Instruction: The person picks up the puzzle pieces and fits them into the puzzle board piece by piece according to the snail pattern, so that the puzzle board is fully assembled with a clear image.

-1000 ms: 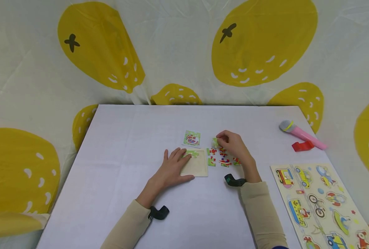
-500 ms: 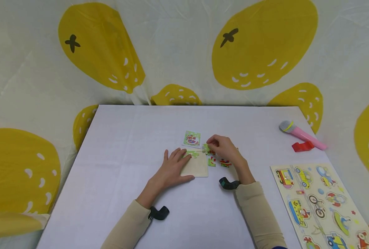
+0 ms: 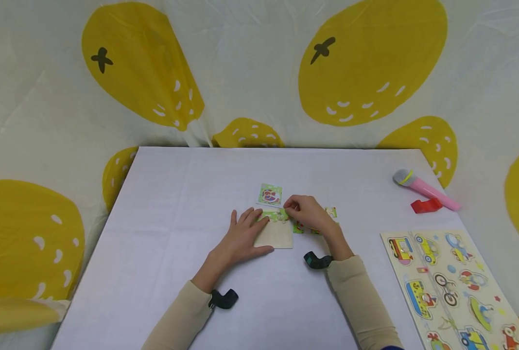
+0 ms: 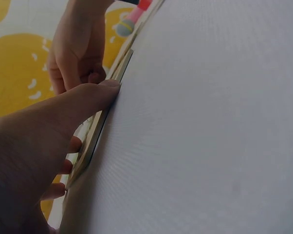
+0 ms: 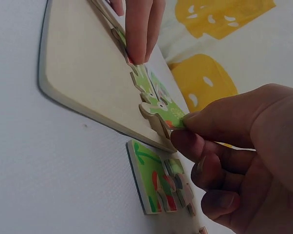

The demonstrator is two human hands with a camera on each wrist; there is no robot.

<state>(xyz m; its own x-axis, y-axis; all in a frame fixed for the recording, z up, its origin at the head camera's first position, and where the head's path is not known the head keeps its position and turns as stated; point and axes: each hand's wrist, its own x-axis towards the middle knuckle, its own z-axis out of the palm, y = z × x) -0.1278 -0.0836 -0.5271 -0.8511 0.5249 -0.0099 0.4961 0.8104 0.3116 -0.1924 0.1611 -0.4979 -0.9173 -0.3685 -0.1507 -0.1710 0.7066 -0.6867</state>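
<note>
My right hand pinches a green jigsaw piece between thumb and index finger. The piece is at the upper right corner of a small wooden puzzle board, tilted against its raised edge in the right wrist view. Green pieces lie along the board's top, partly under my left fingertips. My left hand rests with spread, fairly straight fingers over the board's left side, thumb at its lower edge. Several red and green loose pieces lie right of the board, partly hidden by my right hand.
A small picture card lies just behind the board. Towards the right edge of the white table are a pink toy microphone, a red object and a large wooden vehicle puzzle.
My right hand has carried the green piece left and slightly towards me, from above the loose pieces to the board's upper right corner. My left hand has stayed put.
</note>
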